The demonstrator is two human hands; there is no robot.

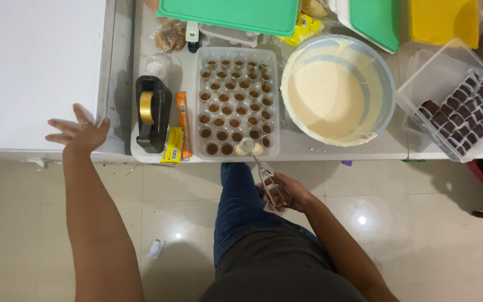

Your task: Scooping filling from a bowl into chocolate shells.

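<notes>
My right hand [286, 193] grips the handles of a metal scoop [248, 146], whose cream-filled head hovers over the front row of a clear tray [237, 100] holding several small cups with brown filling. Two front cups hold cream. To the tray's right stands a large bowl of pale cream batter [336, 89]. My left hand [79, 131] rests flat, fingers spread, on the edge of a white surface [34, 72] at the left, holding nothing.
A black tape dispenser [152, 112], an orange packet and a yellow packet lie left of the tray. A clear box of dark brown pieces [459, 112] sits at right. Green and yellow lids line the back. Tiled floor lies below.
</notes>
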